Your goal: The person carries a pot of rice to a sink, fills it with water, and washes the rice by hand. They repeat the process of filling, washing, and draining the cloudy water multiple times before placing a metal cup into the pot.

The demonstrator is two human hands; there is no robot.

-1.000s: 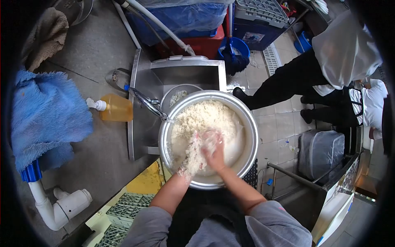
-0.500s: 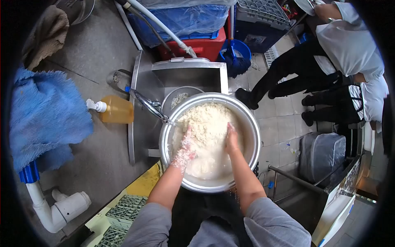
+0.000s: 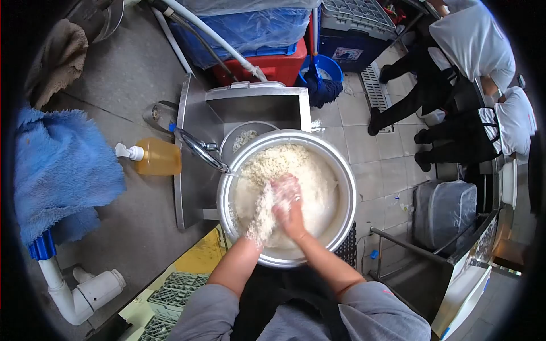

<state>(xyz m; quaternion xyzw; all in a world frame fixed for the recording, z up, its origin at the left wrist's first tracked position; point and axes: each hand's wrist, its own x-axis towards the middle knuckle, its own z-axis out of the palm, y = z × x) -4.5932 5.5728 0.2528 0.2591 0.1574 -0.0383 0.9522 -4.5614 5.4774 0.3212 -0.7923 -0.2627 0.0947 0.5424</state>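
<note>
A large round metal pot [image 3: 348, 170] holds white rice [image 3: 273, 162] in cloudy water. My left hand [image 3: 264, 213] is over the rice, thickly coated with grains from the fingers to the wrist; its fingers are mostly hidden. Against it presses my right hand [image 3: 289, 204], its fingers closed over the left hand's fingers with rice between them, slightly blurred. At the pot's left rim hangs the spout of a curved metal faucet [image 3: 202, 150], water running from it.
Behind the pot is a metal sink [image 3: 259, 108] with a bowl [image 3: 227, 142] holding some rice. To the left sit a soap pump bottle [image 3: 158, 157] and a blue towel [image 3: 68, 165]. Two people [image 3: 475, 42] [image 3: 515, 122] in white tops stand at the right. A blue mop bucket [image 3: 330, 67] is at the back.
My right hand has moved left from the pot's right side to meet my left hand. A person at the right has stepped away toward the right.
</note>
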